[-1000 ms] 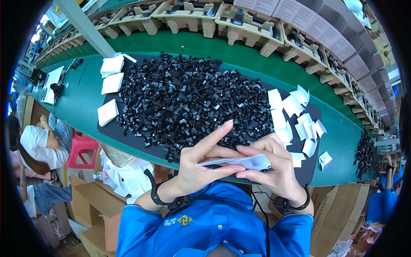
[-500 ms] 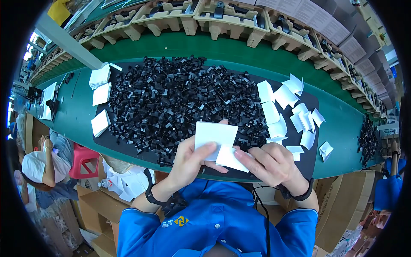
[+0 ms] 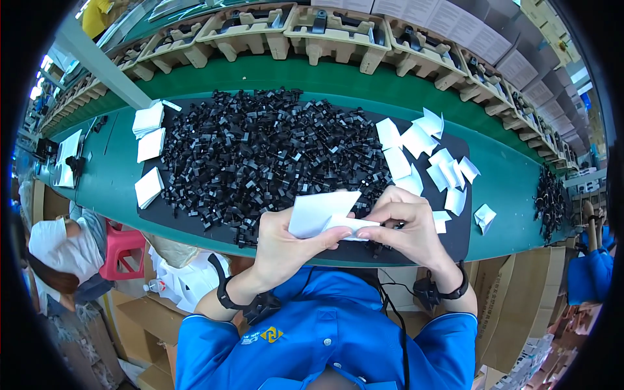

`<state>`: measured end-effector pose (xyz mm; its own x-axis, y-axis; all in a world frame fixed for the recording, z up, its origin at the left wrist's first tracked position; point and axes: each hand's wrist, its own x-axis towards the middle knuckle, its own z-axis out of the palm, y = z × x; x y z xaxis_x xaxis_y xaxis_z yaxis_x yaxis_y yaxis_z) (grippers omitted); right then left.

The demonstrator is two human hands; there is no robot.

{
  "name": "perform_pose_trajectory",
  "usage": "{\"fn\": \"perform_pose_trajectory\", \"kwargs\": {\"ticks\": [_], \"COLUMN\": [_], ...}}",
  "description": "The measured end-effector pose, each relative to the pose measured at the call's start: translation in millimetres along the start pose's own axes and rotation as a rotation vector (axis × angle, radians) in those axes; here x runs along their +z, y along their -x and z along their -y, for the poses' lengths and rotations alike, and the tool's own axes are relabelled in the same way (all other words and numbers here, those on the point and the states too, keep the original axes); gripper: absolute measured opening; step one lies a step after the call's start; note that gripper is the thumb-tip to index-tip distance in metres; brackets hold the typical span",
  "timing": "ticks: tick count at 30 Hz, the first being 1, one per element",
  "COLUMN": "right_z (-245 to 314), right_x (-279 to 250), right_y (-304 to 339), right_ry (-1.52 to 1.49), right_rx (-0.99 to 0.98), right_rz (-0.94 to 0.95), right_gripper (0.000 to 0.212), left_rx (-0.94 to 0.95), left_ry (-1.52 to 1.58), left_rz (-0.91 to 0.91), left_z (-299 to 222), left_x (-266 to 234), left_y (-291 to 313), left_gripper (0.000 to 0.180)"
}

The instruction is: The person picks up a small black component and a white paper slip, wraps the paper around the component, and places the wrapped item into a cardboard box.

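Just above the near edge of the green bench, a white paper sheet is held between both hands, its upper panel standing tilted and its lower right part turned over into a narrower flap. The left hand grips it with the thumb in front, near the bottom, and the other fingers mostly hidden behind; the right hand has thumb and forefinger pinched close on the flap's right end. Judging by the raised panel, the folding of this piece looks part-done: one turn appears made, and the paper does not yet lie flat. Along the left edge of the black mat sit three white paper stacks, while near its right edge creased white sheets lie scattered, some overlapping; which of these are finished cannot be told. Toward the bench's right end, one folded paper lies alone. Between stacks and sheets, a heap of small black plastic parts covers most of the mat; neither hand visibly holds one.
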<state>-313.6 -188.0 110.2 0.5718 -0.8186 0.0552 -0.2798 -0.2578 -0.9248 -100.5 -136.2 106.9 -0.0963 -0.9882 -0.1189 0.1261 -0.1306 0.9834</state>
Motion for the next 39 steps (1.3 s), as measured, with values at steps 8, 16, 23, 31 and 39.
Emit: {"fn": "perform_pose_trajectory", "kwargs": {"ticks": [8, 16, 23, 31, 39], "right_z": [21, 40, -54, 22, -5], "right_x": [14, -9, -110, -6, 21], "right_y": [8, 28, 20, -1, -16], "right_ry": [0.307, 0.170, 0.966, 0.789, 1.041], "right_rx": [-0.411, -0.346, 0.177, -0.132, -0.442], "right_rz": [-0.095, -0.027, -0.465, -0.220, -0.351], "right_gripper": [0.013, 0.014, 0.015, 0.084, 0.073], "left_rx": [0.589, 0.374, -0.011, -0.209, -0.120], "left_ry": [-0.459, 0.063, 0.229, 0.212, 0.116], "left_rz": [0.127, 0.123, 0.104, 0.222, 0.264], "left_z": [2, 10, 2, 13, 19], "left_x": [1, 3, -1, 16, 19], "left_y": [7, 10, -15, -32, -41], "left_gripper": [0.035, 0.032, 0.041, 0.036, 0.029]}}
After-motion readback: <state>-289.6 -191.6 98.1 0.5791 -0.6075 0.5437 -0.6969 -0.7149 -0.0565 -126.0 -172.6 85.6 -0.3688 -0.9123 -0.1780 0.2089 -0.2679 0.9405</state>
